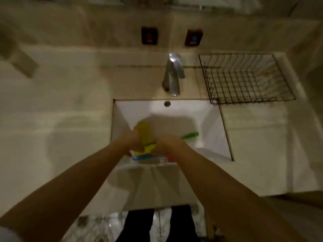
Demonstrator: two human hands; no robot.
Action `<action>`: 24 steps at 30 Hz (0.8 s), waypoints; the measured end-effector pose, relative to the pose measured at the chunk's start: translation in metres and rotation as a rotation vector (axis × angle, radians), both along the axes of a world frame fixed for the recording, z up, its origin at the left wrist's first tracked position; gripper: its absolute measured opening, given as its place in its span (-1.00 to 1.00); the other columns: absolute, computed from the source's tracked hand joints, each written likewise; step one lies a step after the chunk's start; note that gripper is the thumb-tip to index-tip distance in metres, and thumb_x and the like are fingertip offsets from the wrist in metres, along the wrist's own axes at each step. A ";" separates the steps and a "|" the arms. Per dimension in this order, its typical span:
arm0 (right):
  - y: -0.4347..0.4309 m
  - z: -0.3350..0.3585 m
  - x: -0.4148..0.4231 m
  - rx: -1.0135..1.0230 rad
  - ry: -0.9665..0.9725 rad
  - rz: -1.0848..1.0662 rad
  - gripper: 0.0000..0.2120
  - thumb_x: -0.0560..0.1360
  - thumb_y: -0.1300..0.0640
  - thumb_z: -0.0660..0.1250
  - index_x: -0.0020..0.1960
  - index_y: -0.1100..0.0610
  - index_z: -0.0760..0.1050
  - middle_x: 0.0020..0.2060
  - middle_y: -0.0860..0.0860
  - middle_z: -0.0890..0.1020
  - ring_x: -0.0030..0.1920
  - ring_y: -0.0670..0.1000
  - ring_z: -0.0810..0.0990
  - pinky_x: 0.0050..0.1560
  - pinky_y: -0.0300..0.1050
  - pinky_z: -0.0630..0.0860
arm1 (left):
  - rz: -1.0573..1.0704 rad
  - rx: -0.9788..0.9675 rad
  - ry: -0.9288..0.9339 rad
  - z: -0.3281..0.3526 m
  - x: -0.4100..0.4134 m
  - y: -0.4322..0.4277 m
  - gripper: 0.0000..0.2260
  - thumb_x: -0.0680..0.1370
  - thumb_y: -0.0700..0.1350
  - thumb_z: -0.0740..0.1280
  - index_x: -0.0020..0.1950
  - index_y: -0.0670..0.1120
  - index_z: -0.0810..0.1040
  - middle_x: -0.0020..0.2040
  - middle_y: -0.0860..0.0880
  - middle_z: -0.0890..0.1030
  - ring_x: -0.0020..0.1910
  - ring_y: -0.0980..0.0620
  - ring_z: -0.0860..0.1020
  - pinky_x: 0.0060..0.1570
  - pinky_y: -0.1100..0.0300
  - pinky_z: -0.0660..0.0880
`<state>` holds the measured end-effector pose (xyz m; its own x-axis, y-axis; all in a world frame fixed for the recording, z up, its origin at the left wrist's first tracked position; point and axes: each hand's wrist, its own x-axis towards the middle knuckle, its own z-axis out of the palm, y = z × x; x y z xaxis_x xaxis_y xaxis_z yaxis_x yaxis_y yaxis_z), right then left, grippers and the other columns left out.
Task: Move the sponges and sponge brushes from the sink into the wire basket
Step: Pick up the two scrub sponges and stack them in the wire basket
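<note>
Sink (212,119): white rectangular basin at centre frame, set into a pale surface (57,109); a round overflow hole shows on its far wall.
Faucet (172,74): chrome, just above the basin's far edge, at upper centre.
Wire basket (277,74): dark wire, on the surface at upper right, just beyond the basin's far right corner; nothing visible inside it.
Left hand (132,139): low in the basin, left of centre, fingers closed around a yellow sponge (146,135).
Yellow sponge: the largest coloured item, rising between the two hands, with a green layer along its lower edge.
Right hand (167,144): just right of the sponge, touching it; fingers curled, but the blur hides what they grip.
Green handle (190,135): bright green, sticking out to the right from behind the right hand, inside the basin.
Blue item (139,157): lies along the basin's near edge, below the hands; its form is blurred.
Orange item (169,157): small patch beside the right wrist, too blurred to identify.
Wall plates (149,35): two dark squares on the tiles at top centre.
</note>
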<state>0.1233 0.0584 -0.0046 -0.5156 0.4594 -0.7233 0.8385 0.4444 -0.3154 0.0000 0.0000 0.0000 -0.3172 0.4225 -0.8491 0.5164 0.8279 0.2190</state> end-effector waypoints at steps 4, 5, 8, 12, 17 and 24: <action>0.004 -0.054 0.000 -0.019 0.035 -0.023 -0.26 0.21 -0.45 0.36 0.24 -0.02 0.48 0.11 0.06 0.65 0.06 0.16 0.64 0.12 0.08 0.58 | 0.163 -0.084 0.139 -0.048 -0.003 0.010 -0.86 0.54 -0.18 0.33 -0.15 -0.22 0.60 0.16 -0.13 0.63 0.19 -0.12 0.57 0.22 0.08 0.49; 0.002 -0.053 -0.002 0.005 0.071 -0.039 -0.20 0.16 -0.53 0.31 0.23 -0.05 0.48 0.09 0.05 0.67 0.04 0.16 0.64 0.11 0.09 0.59 | 0.096 -0.069 0.148 -0.058 -0.004 0.012 -0.84 0.54 -0.14 0.32 -0.12 -0.21 0.63 0.11 -0.12 0.65 0.14 -0.13 0.61 0.16 0.05 0.54; 0.005 -0.056 -0.005 -0.012 0.090 -0.047 -0.34 0.25 -0.45 0.29 0.20 -0.07 0.52 0.08 0.06 0.68 0.02 0.16 0.65 0.05 0.05 0.59 | -0.131 0.119 0.217 -0.071 -0.007 0.012 -0.75 0.51 -0.07 0.29 0.01 -0.22 0.63 -0.04 -0.21 0.67 -0.06 -0.20 0.67 -0.11 0.02 0.61; 0.009 -0.070 -0.001 -0.003 0.077 -0.037 -0.42 0.31 -0.28 0.41 0.20 0.02 0.48 0.07 0.07 0.66 0.03 0.14 0.64 0.03 0.02 0.58 | -0.229 0.266 0.411 -0.088 -0.008 0.021 -0.62 0.50 0.11 0.26 -0.08 -0.22 0.58 -0.05 -0.26 0.66 -0.08 -0.24 0.62 -0.09 -0.01 0.60; 0.007 -0.082 0.000 0.010 0.031 -0.002 -0.34 0.31 -0.29 0.42 0.25 0.09 0.44 0.17 0.15 0.51 0.08 0.19 0.59 0.07 0.07 0.55 | -0.011 0.292 0.357 -0.100 0.001 0.034 -0.28 0.50 0.13 0.36 0.46 -0.26 0.18 0.33 -0.32 0.37 0.18 -0.31 0.50 0.13 -0.08 0.49; -0.010 -0.077 0.012 0.025 0.110 -0.081 -0.38 0.23 -0.31 0.46 0.12 0.06 0.51 0.14 0.12 0.41 -0.05 0.20 0.61 0.02 0.06 0.57 | 0.188 0.361 0.256 -0.111 0.010 0.025 -0.03 0.31 0.13 0.51 0.51 -0.14 0.01 0.31 -0.24 0.24 0.11 -0.27 0.49 0.01 0.01 0.52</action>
<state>0.1351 0.0482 -0.0812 -0.5515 0.5198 -0.6524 0.8329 0.3855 -0.3970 0.0103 0.0253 -0.1105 -0.5965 0.5908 -0.5433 0.4395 0.8068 0.3949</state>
